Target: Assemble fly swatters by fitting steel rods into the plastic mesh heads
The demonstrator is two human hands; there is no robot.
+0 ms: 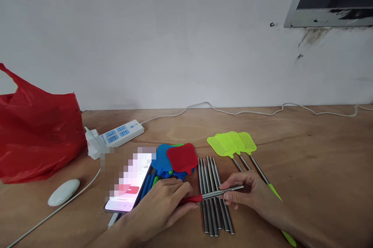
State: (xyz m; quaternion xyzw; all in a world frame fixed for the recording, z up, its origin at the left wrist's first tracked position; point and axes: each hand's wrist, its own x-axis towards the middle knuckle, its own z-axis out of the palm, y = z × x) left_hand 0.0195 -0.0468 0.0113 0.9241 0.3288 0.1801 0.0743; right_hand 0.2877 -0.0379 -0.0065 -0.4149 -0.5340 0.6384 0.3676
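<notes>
My left hand [166, 201] is closed round the red handle [194, 199] of a metal telescopic rod. My right hand [244, 191] pinches that rod [214, 194] near its thin end, which points right. Under it, several loose metal rods [210, 217] lie side by side on the table. Just beyond my left hand are a red fly swatter head [183, 158] and a blue fly swatter head [161, 158], stacked with others. Blue handles [145, 186] and a green one are partly hidden by my left hand. Yellow-green fly swatters [223, 145] with metal shafts lie beyond my right hand.
A lit phone [131, 189] lies left of the swatter heads. Farther left are a white power strip [122, 133], a red plastic bag [40, 131] and a white oval object [64, 192]. A white cable [244, 113] runs along the wall side of the wooden table [320, 170].
</notes>
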